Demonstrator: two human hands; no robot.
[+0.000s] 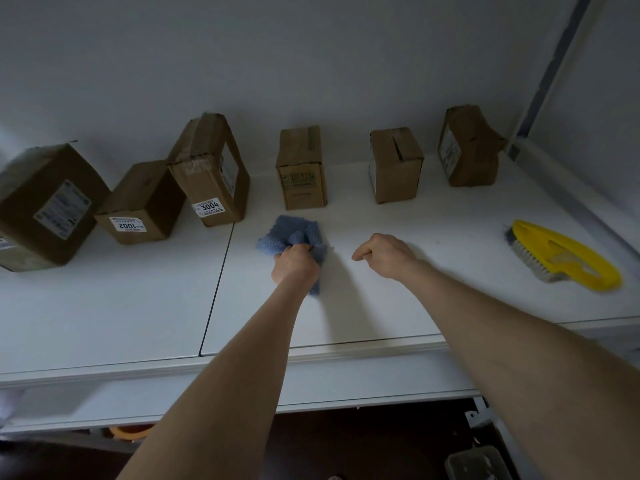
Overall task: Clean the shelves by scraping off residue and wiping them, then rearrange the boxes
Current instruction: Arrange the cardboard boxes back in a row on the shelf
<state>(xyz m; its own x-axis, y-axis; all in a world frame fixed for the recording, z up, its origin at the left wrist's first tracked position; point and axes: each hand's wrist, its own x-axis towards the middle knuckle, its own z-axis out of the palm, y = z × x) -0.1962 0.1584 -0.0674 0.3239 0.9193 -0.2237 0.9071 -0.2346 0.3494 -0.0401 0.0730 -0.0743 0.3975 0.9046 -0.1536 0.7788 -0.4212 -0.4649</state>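
- Head view: grips the blue cloth (289, 233) with the left hand (296, 263), fingers curled tight round a bunched part of it, low on the white shelf (381, 306) and just in front of the middle box (301, 168).
- Keeps company with the right hand (384, 254) just to the right of the cloth, fingers curled under with nothing visible in them; cannot tell whether resting on the shelf or hovering over it.
- Could tip or shove the middle box by carrying a forward stroke too far: tall, narrow, standing on end and near the cloth's far edge.
- Could equally clip the box labelled 3004 (207, 168) on a leftward pass; stands tall just beyond the seam (218, 282), touching the box labelled 1002 (138, 202), so likely to nudge both at once.
- Might catch the cloth's loose corner on that seam between the two panels, or push loosened residue down into it instead of lifting it off.
- Probably wipes with only a small patch while so much fabric stays wadded in the fist; risks leaving streaks and missed strips.
- Could sweep the yellow brush (568, 254) along or off the shelf with a wide swing of the right arm; lies on its side, well apart from both hands, towards the right end.
- Would leave the patches under the boxes untouched unless lifted or slid aside first.
- Hard to judge remaining residue in such dim light; easy to call a spot clean too early.
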